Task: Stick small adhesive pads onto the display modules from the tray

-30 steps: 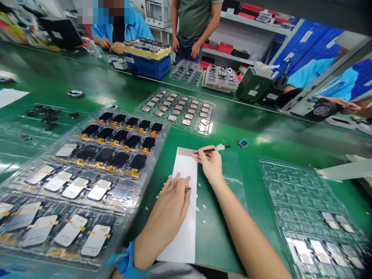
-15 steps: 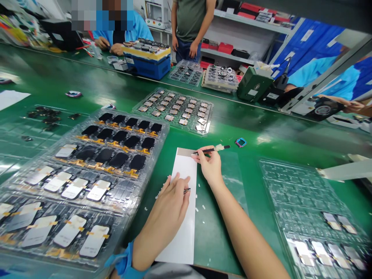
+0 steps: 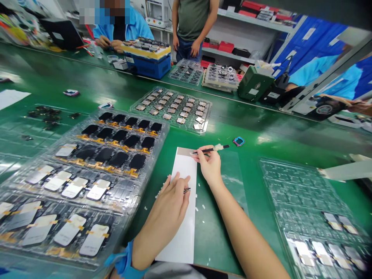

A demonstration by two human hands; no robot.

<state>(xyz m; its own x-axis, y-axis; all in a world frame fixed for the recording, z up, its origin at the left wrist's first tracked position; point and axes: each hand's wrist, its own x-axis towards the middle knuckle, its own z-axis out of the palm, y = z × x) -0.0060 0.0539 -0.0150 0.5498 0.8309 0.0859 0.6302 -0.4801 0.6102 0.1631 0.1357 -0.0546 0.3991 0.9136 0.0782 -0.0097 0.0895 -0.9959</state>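
Note:
A long white strip of sheet (image 3: 181, 228) with a grey-brown band at its far end (image 3: 186, 151) lies on the green mat before me. My left hand (image 3: 171, 197) presses on the strip, fingers forward, with the thin dark prongs of what look like tweezers (image 3: 186, 190) poking out between the fingers. At the far end my right hand (image 3: 209, 161) pinches a slim black pen-like tool (image 3: 207, 150), wrapped in pale tape near its back. Its tip, by the grey-brown band, has a small whitish bit beside it. Small white scraps (image 3: 197, 209) lie right of the strip.
Left stands a clear tray (image 3: 151, 162) of watch screens. A tray of small parts (image 3: 207, 124) lies ahead, another clear tray (image 3: 279, 193) at right. A watch frame (image 3: 238, 141) sits beyond my right hand. Co-workers (image 3: 130, 23) are across the bench.
The tray of small parts and the watch frame sit slightly further left in view. Both my hands keep nearly the same place and grip.

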